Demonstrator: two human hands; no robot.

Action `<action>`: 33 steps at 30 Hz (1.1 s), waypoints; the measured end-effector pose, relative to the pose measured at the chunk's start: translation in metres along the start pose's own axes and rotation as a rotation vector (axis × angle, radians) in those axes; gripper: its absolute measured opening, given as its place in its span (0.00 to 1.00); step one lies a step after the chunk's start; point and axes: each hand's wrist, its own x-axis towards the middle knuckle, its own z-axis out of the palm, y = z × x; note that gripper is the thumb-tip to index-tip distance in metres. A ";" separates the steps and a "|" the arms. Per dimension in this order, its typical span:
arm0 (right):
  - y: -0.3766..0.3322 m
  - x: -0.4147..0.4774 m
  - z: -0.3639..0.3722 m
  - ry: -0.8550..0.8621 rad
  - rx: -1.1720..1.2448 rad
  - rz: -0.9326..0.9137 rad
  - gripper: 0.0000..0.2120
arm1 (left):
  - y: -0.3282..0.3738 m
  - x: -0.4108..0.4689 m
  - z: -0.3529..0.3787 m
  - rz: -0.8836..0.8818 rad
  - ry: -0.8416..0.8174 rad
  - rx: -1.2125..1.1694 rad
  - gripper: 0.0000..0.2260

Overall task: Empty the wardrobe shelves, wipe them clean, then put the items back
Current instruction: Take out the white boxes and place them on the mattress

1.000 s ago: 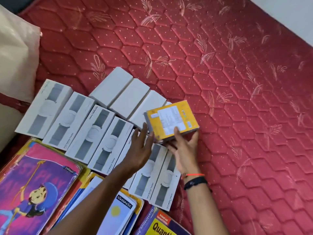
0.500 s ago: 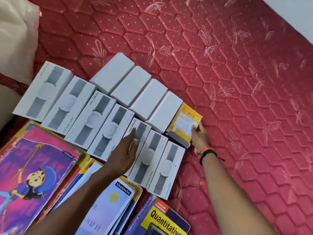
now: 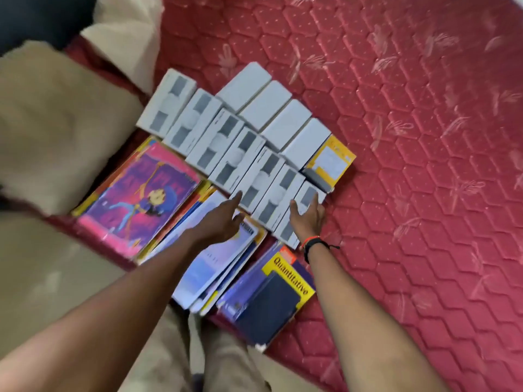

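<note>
**Red mattress (image 3: 424,193) as staging area for shelf contents**

Wardrobe not in view. Nearest: book stacks (image 3: 215,267), laid flat. Then left hand (image 3: 223,219), fingers straight, tip touching a printed white box (image 3: 259,179). Right hand (image 3: 307,222) lies flat on the row's end box (image 3: 310,193), gripping nothing. Probably squaring the row. Beyond: plain white boxes (image 3: 271,108), with a yellow box (image 3: 331,162) butted at the end. Everything is packed edge-to-edge, probably for easy return.

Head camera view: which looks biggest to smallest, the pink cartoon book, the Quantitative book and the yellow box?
1. pink cartoon book
2. Quantitative book, though a dark blue item covers part of it and it lies nearer the camera, so this gap is unsure
3. yellow box, plainly smallest
</note>
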 end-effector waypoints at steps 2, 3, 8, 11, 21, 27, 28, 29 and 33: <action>-0.005 -0.050 0.007 -0.077 -0.067 -0.036 0.38 | -0.004 -0.035 0.003 -0.043 -0.005 -0.001 0.28; -0.008 -0.082 0.011 -0.136 -0.100 -0.059 0.38 | -0.008 -0.063 0.006 -0.075 -0.001 -0.006 0.29; -0.017 -0.201 0.034 -0.406 -0.254 -0.238 0.40 | -0.034 -0.166 0.023 -0.175 0.014 -0.067 0.29; -0.042 -0.242 0.045 -0.480 -0.361 -0.366 0.40 | -0.052 -0.211 0.014 -0.261 0.124 -0.108 0.29; -0.082 -0.371 0.103 -0.670 -0.819 -0.731 0.40 | -0.134 -0.369 0.030 -0.538 0.544 -0.385 0.27; -0.088 -0.473 0.168 -0.799 -1.042 -1.066 0.40 | -0.182 -0.468 0.082 -0.755 0.696 -0.597 0.28; -0.084 -0.496 0.180 -0.843 -1.087 -1.140 0.40 | -0.190 -0.487 0.095 -0.810 0.737 -0.650 0.28; -0.080 -0.514 0.188 -0.882 -1.124 -1.198 0.40 | -0.193 -0.501 0.105 -0.850 0.766 -0.690 0.29; -0.061 -0.579 0.217 -1.067 -1.289 -1.468 0.40 | -0.198 -0.546 0.149 -1.024 0.959 -0.876 0.29</action>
